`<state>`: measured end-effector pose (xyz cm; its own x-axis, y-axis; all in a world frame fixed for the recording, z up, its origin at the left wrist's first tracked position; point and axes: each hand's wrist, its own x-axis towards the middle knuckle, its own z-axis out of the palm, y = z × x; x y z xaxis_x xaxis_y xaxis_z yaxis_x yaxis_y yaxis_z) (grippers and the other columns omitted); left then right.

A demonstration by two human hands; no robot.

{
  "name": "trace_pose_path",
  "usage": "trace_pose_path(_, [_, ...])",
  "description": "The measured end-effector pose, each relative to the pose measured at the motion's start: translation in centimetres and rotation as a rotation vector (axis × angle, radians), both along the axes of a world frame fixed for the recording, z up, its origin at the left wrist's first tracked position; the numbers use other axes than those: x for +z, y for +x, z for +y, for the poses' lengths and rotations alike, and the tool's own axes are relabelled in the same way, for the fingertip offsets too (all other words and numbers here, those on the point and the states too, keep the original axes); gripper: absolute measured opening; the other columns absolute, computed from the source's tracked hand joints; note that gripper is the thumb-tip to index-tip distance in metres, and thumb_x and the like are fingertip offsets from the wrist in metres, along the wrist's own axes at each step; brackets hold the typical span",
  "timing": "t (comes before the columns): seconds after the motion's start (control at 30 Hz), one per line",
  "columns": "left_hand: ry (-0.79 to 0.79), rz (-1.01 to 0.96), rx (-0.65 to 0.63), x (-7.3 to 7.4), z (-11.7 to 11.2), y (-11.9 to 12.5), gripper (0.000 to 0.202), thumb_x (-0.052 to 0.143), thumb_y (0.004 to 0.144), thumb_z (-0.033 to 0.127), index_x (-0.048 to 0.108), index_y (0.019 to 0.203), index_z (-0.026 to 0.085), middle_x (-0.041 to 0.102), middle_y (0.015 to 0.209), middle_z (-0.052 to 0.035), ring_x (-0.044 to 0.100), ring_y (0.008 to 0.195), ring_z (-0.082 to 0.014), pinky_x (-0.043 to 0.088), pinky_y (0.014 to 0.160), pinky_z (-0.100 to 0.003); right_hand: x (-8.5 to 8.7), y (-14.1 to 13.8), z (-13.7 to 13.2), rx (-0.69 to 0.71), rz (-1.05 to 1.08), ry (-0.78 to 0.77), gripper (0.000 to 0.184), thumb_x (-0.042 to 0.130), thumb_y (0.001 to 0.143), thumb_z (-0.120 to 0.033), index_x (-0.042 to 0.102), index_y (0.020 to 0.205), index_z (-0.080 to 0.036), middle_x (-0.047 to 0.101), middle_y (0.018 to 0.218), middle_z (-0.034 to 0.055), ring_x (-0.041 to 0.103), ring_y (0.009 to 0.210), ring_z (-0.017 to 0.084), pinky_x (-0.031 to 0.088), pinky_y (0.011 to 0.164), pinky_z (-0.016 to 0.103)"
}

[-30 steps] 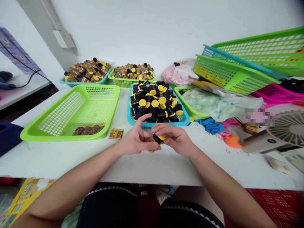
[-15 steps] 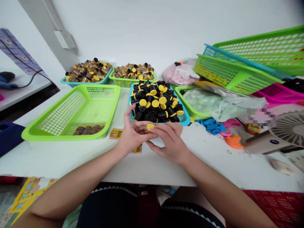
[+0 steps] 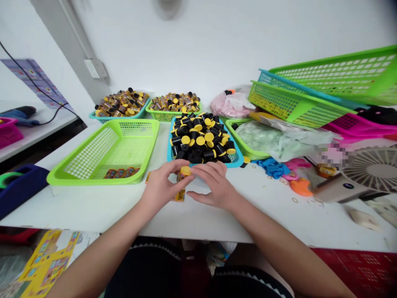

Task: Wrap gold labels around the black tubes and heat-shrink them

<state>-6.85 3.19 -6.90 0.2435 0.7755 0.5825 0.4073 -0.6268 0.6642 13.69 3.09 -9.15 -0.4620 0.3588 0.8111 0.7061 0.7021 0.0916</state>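
Note:
A small canister (image 3: 185, 171) with a yellow cap and a printed wrap sits upright between the thumb and fingers of my left hand (image 3: 159, 184). My left hand is closed on it. My right hand (image 3: 215, 184) is at its right side, fingertips touching or very close to the canister. Its thumb is spread away from the fingers, with a gap between. Beneath my hands lies a yellow printed label sheet (image 3: 180, 195), partly hidden. Just behind, a blue basket (image 3: 238, 161) is heaped with black canisters (image 3: 196, 155) that have yellow caps.
On the left stands a green basket (image 3: 93, 181) with several wrapped canisters (image 3: 121, 172). Two full baskets, one blue (image 3: 119, 119) and one green (image 3: 161, 116), are against the wall. To the right are stacked baskets (image 3: 297, 103), plastic bags (image 3: 266, 138), balloons (image 3: 274, 167) and a fan (image 3: 369, 174).
Both hands have shifted slightly left in view with the canister. My right thumb has moved further from its fingers. The head view has tilted and shifted a little.

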Motion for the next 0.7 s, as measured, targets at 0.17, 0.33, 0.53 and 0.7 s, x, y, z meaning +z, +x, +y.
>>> trace_pose_path(0.17, [0.009, 0.151, 0.283, 2.8, -1.4, -6.2, 0.023, 0.067, 0.085, 0.044, 0.073, 0.091, 0.022, 0.075, 0.108, -0.0038, 0.069, 0.1, -0.0229, 0.054, 0.084, -0.031, 1.1, 2.2, 2.2, -0.343, 0.116, -0.188, 0.039, 0.039, 0.101, -0.04, 0.064, 0.121, -0.017, 0.065, 0.117, 0.0149, 0.057, 0.112, 0.029, 0.04, 0.097, 0.046])
trace_pose_path(0.33, [-0.33, 0.423, 0.582, 6.5, 1.9, -14.8, 0.035, 0.065, 0.077, 0.052, 0.075, 0.092, 0.021, 0.077, 0.098, -0.0016, 0.069, 0.085, -0.0236, 0.05, 0.078, -0.03, 1.4, 1.8, 3.4, -0.575, -0.028, -0.278, 0.053, 0.037, 0.1, -0.048, 0.057, 0.135, -0.014, 0.07, 0.093, 0.0162, 0.066, 0.084, 0.03, 0.047, 0.072, 0.04])
trace_pose_path(0.53, [-0.589, 0.799, 0.596, 5.9, 7.0, -21.2, 0.046, 0.063, 0.069, 0.055, 0.078, 0.094, 0.02, 0.076, 0.077, -0.0046, 0.067, 0.08, -0.0259, 0.045, 0.07, -0.03, 1.7, 1.0, 3.5, -0.719, -0.035, -0.396, 0.053, 0.035, 0.099, -0.052, 0.061, 0.128, -0.017, 0.071, 0.077, 0.015, 0.064, 0.066, 0.029, 0.041, 0.059, 0.037])
trace_pose_path(0.7, [-0.708, 0.889, 0.485, 3.9, 8.1, -21.9, 0.043, 0.064, 0.064, 0.053, 0.079, 0.086, 0.019, 0.077, 0.082, -0.0054, 0.068, 0.082, -0.0241, 0.046, 0.073, -0.027, 1.3, 1.1, 3.2, -0.655, 0.125, -0.287, 0.032, 0.041, 0.098, -0.043, 0.064, 0.101, -0.02, 0.067, 0.08, 0.0096, 0.061, 0.071, 0.026, 0.036, 0.058, 0.033])
